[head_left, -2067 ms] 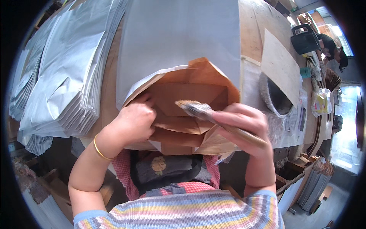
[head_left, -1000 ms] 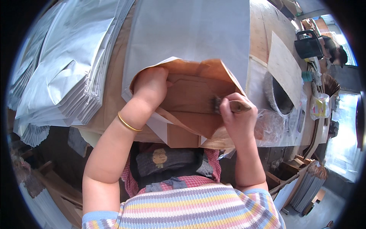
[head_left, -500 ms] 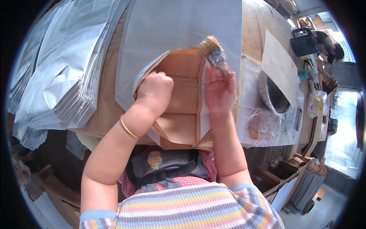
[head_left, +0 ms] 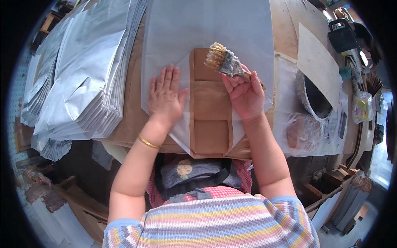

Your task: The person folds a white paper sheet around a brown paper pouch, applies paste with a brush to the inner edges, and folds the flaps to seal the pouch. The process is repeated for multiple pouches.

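Note:
A large white paper bag (head_left: 215, 25) lies flat on the table, its near end folded out to a pointed shape with a brown strip (head_left: 211, 136) down the middle. My left hand (head_left: 166, 99), a gold bangle at its wrist, rests flat with fingers stretched on the white flap left of the strip. My right hand (head_left: 247, 93) grips a glue-crusted brush (head_left: 225, 60) by its short handle, palm turned up. The pale bristles point to the upper left, over the far end of the brown strip.
Stacked silvery-white bags (head_left: 89, 62) cover the table's left side. At the right stands a crusted round tub (head_left: 304, 93), partly covered by a pale board (head_left: 316, 62). Near it lie a clear plastic bag (head_left: 304, 132) and a black container (head_left: 342, 36). Cardboard boxes (head_left: 326, 184) stand below the table edge.
My left hand has let go of the lifted flap and now lies flat on it. The flap has been folded down. In my right hand the brush has tilted leftward.

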`<state>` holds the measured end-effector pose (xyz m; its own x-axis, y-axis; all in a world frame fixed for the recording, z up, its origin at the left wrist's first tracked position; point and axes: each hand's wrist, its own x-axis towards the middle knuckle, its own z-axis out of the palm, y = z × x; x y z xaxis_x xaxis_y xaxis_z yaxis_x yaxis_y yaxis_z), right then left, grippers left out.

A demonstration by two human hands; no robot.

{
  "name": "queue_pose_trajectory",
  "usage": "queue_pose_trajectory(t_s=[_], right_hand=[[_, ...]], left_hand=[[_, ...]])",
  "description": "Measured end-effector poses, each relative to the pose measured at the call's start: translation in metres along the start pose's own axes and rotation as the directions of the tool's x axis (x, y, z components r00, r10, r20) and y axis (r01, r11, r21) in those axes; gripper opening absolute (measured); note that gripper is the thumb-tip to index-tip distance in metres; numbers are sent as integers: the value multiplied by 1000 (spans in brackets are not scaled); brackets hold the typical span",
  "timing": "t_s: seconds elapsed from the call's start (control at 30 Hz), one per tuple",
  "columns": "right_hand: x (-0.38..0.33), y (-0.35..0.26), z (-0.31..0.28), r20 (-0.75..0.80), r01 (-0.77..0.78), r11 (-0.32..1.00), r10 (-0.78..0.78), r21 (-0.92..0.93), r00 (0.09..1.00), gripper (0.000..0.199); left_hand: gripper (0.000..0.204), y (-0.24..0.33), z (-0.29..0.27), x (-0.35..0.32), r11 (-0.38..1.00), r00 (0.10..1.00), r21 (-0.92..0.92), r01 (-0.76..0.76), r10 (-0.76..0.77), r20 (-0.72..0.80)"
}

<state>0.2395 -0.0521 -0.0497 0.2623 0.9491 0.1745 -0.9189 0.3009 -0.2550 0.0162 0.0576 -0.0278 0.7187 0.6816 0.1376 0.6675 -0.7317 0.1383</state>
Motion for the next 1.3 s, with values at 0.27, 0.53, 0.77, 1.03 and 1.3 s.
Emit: queue_pose_trajectory(t_s=[0.27,0.53,0.77,1.03,1.3], right_hand=[[2,2,11,-82,4,995,-12,-95,997,40],[-1,1,7,-30,-17,1000,17,-11,999,41],[2,3,10,-41,-14,1000,15,3,999,42],[2,-9,8,-53,-162,987,162,7,985,41],[0,-11,15,3,-237,971,237,-33,971,47]], left_hand=[[71,24,5,-7,997,993,-22,68,-70,-97],[87,26,-24,3,961,955,-276,14,-95,-280],[21,55,-82,10,709,649,84,-700,582,490],[13,60,-94,2,921,507,-32,-389,243,827],[9,27,-92,9,909,747,-335,-248,400,532]])
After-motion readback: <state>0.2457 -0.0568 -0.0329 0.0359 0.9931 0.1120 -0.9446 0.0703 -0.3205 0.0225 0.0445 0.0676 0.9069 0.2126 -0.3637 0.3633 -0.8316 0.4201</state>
